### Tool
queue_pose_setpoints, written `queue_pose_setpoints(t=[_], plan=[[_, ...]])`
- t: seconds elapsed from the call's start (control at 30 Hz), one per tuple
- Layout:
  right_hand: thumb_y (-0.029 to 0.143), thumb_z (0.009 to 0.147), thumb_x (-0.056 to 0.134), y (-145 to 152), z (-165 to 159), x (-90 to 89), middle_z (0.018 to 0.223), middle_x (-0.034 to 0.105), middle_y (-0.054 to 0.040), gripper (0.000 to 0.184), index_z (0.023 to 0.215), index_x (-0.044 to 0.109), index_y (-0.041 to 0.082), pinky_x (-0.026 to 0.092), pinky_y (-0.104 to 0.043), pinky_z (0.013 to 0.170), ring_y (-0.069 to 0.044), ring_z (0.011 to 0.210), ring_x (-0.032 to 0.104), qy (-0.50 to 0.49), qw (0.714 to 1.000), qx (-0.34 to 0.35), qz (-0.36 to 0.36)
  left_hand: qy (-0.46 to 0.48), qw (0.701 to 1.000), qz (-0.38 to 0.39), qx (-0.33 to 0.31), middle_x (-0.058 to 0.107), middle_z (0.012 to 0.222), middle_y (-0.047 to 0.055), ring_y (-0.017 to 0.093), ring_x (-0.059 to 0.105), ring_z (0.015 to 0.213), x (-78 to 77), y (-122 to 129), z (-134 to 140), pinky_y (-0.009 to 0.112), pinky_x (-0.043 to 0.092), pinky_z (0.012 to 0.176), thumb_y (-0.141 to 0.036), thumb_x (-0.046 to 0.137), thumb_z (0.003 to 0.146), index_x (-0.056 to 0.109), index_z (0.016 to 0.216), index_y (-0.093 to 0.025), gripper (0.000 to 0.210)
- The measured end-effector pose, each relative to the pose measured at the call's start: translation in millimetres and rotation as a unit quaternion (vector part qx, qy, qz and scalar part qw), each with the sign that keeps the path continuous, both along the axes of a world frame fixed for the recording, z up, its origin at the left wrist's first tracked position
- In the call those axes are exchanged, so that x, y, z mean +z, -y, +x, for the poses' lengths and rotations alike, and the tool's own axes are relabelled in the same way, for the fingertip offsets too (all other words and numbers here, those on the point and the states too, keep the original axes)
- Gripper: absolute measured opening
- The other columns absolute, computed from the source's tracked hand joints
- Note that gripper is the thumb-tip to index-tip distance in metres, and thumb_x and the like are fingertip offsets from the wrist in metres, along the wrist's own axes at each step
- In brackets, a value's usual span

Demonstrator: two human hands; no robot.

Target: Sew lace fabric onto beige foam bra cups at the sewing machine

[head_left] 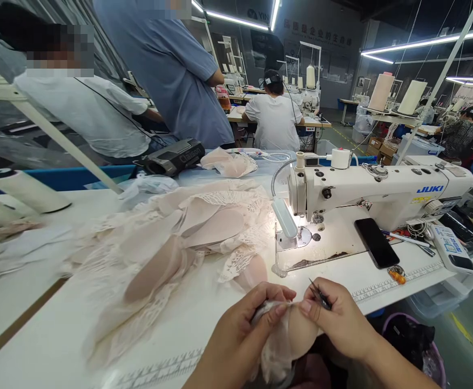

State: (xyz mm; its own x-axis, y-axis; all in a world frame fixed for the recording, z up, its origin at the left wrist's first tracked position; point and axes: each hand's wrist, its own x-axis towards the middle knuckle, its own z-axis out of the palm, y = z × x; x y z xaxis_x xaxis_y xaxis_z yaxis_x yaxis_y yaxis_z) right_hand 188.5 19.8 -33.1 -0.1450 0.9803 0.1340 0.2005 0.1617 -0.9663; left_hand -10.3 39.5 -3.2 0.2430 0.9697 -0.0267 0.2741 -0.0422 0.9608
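Note:
Near the table's front edge, my left hand pinches a beige bra between thumb and fingers. Its rounded cup and some pale, sheer cloth hang below my fingers. On the other side my right hand is closed on the bra's upper edge, close to my left fingertips. Small dark thread snips are also tucked in my right hand, with the pointed tip up. Just beyond the hands lies a pile of beige lace bras, with one lace-edged cup nearest to my left hand.
A white sewing machine with a lamp stands at the right. A black phone, an orange trinket and a white boxed device lie by it. Thread cones are at the left. Several people sit or stand beyond.

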Motion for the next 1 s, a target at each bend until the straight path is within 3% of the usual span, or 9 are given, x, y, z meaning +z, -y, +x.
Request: queue_pose_setpoints(t=[0.1, 0.17, 0.3, 0.4, 0.53, 0.8, 1.0], plan=[[0.051, 0.102, 0.061, 4.0, -0.4, -1.9, 0.078, 0.059, 0.0022, 0.031, 0.098, 0.063, 0.02, 0.047, -0.023, 0.061, -0.014, 0.068, 0.054, 0.04, 0.998, -0.019, 0.052, -0.023, 1.0, 0.0, -0.016, 0.078, 0.084, 0.0, 0.021, 0.071, 0.078, -4.9, -2.1, -1.5, 0.023, 0.055, 0.069, -0.053, 0.062, 0.094, 0.074, 0.089, -0.024, 0.031], [0.046, 0.105, 0.057, 8.0, -0.1, -2.4, 0.085, 0.068, 0.0, 0.027, 0.114, 0.065, 0.022, 0.05, -0.025, 0.065, -0.016, 0.072, 0.061, 0.098, 0.986, -0.037, 0.132, -0.036, 0.999, 0.013, -0.018, 0.076, 0.079, -0.001, 0.02, 0.07, 0.073, -11.8, -4.5, -4.5, 0.023, 0.054, 0.065, -0.056, 0.063, 0.093, 0.074, 0.09, -0.025, 0.033], [0.037, 0.111, 0.049, 13.3, 0.0, -2.1, 0.091, 0.075, -0.0026, 0.022, 0.113, 0.066, 0.024, 0.049, -0.03, 0.07, -0.019, 0.076, 0.068, 0.226, 0.935, -0.074, 0.264, -0.036, 0.999, 0.037, -0.003, 0.079, 0.083, -0.002, 0.021, 0.073, 0.078, -14.2, -4.5, -6.3, 0.023, 0.056, 0.071, -0.053, 0.066, 0.091, 0.076, 0.091, -0.026, 0.028], [0.033, 0.111, 0.048, 14.2, -0.8, -2.2, 0.088, 0.074, -0.0016, 0.019, 0.116, 0.064, 0.023, 0.046, -0.031, 0.068, -0.02, 0.073, 0.067, 0.277, 0.914, -0.086, 0.282, -0.031, 0.999, 0.038, 0.011, 0.078, 0.081, -0.003, 0.02, 0.071, 0.077, -4.1, 0.2, -2.1, 0.022, 0.055, 0.072, -0.046, 0.068, 0.09, 0.076, 0.088, -0.027, 0.021], [0.031, 0.112, 0.049, 14.1, -1.7, -3.1, 0.086, 0.073, -0.0016, 0.018, 0.119, 0.062, 0.022, 0.044, -0.032, 0.068, -0.02, 0.072, 0.066, 0.288, 0.908, -0.088, 0.292, -0.025, 0.999, 0.028, 0.02, 0.076, 0.079, -0.003, 0.02, 0.069, 0.077, 5.2, 3.9, 1.7, 0.023, 0.054, 0.074, -0.045, 0.067, 0.09, 0.076, 0.086, -0.027, 0.02], [0.031, 0.112, 0.049, 13.9, -3.0, -8.9, 0.085, 0.073, -0.0028, 0.019, 0.12, 0.063, 0.021, 0.043, -0.031, 0.067, -0.019, 0.071, 0.065, 0.298, 0.896, -0.094, 0.315, -0.038, 0.999, 0.034, -0.005, 0.076, 0.081, -0.003, 0.02, 0.07, 0.078, 0.2, 1.5, -2.5, 0.022, 0.054, 0.075, -0.044, 0.067, 0.092, 0.076, 0.087, -0.026, 0.021], [0.029, 0.114, 0.045, 13.5, -4.8, -5.7, 0.076, 0.067, -0.0021, 0.023, 0.117, 0.065, 0.018, 0.038, -0.032, 0.063, -0.019, 0.065, 0.058, 0.341, 0.865, -0.115, 0.351, -0.033, 0.996, 0.073, -0.026, 0.075, 0.076, -0.004, 0.017, 0.069, 0.071, -8.9, -3.8, -4.4, 0.02, 0.054, 0.069, -0.044, 0.068, 0.091, 0.077, 0.084, -0.027, 0.02]])
